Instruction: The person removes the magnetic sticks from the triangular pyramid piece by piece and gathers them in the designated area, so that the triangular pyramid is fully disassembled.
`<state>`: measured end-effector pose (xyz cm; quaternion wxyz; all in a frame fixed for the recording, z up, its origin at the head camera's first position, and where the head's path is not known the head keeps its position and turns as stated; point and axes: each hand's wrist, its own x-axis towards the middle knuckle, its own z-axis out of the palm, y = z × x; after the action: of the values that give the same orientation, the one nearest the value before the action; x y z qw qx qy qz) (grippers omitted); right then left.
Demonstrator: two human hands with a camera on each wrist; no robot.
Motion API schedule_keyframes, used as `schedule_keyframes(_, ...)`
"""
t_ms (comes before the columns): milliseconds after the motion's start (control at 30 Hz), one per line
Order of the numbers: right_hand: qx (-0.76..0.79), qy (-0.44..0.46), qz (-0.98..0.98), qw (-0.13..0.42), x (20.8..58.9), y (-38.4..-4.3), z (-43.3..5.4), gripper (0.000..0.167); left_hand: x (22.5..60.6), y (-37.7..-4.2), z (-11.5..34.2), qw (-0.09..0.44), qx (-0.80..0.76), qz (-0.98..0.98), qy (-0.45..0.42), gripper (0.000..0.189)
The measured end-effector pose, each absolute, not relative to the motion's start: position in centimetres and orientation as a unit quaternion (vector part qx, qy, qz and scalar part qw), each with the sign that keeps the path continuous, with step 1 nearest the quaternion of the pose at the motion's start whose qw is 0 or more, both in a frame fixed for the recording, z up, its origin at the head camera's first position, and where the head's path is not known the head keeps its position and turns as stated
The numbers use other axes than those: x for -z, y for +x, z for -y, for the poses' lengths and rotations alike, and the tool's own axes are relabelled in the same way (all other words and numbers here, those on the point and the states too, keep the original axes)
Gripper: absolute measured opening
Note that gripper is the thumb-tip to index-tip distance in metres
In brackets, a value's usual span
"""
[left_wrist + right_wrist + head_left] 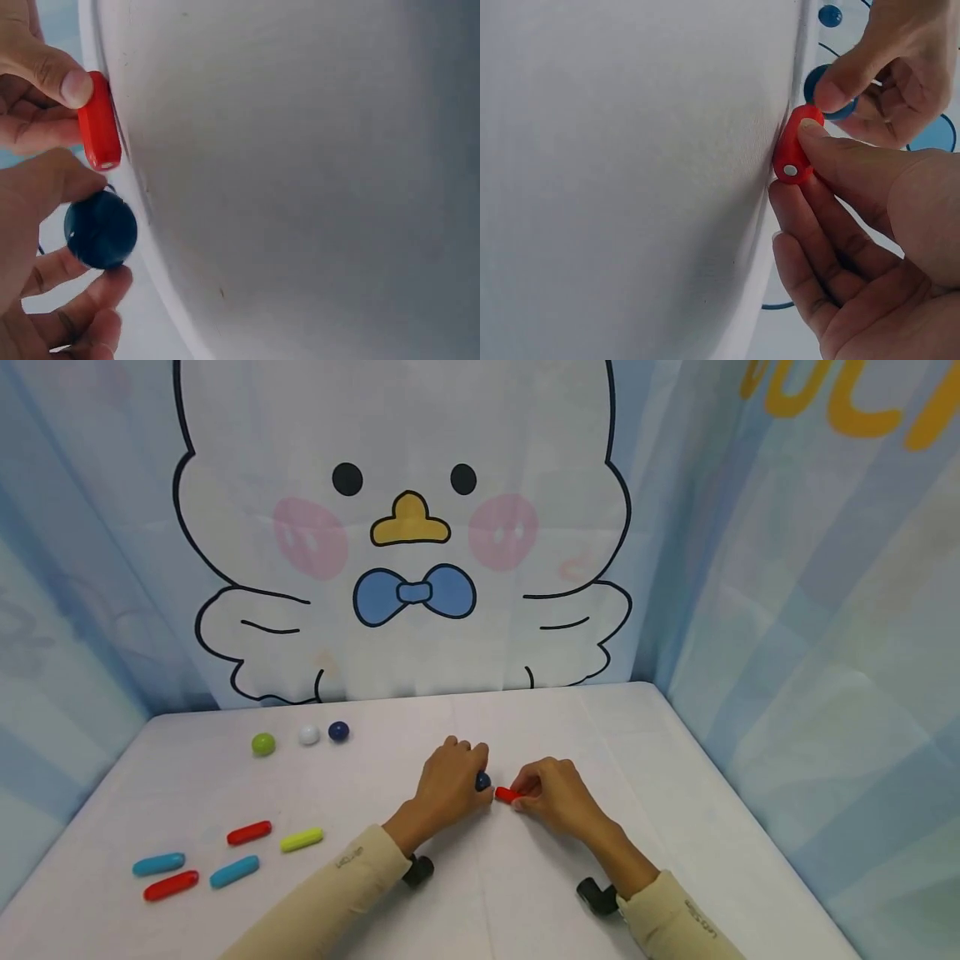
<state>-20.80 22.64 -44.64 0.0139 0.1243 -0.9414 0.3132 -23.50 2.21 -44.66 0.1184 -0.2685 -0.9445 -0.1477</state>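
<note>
My left hand (450, 783) pinches a dark blue ball (101, 229) between thumb and fingers, close over the white table. Facing it, my right hand (557, 793) grips a short red rod (99, 121) with thumb and fingertips. In the right wrist view the red rod (798, 146) shows a small pale disc in its near end, while its far end overlaps the blue ball (831, 91). A narrow gap parts ball and rod in the left wrist view.
To the left lie two red rods (249, 832) (171, 886), two blue rods (158, 864) (235, 872) and a yellow-green rod (302, 839). Farther back sit a green ball (263, 744), a white ball (308, 735) and another dark blue ball (339, 731). Printed curtains surround the white table (480, 718).
</note>
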Motion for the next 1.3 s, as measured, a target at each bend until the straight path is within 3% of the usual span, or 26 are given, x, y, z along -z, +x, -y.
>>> schedule_keyframes(167,-0.313,0.117,0.942,0.018,44.8,-20.8,-22.6,0.017,43.5,-24.6,-0.4,0.106,0.163,0.956,-0.221,0.032)
schedule_keyframes(733,-0.323,0.119,0.939,0.024,44.7,-20.7,-22.5,0.016,42.1,-30.7,12.4,0.068,0.170,0.971,-0.153,0.030)
schedule_keyframes(1300,-0.314,0.122,0.941,0.021,44.7,-20.7,-22.2,0.015,43.7,-32.2,14.4,0.073,0.146,0.975,-0.150,0.028)
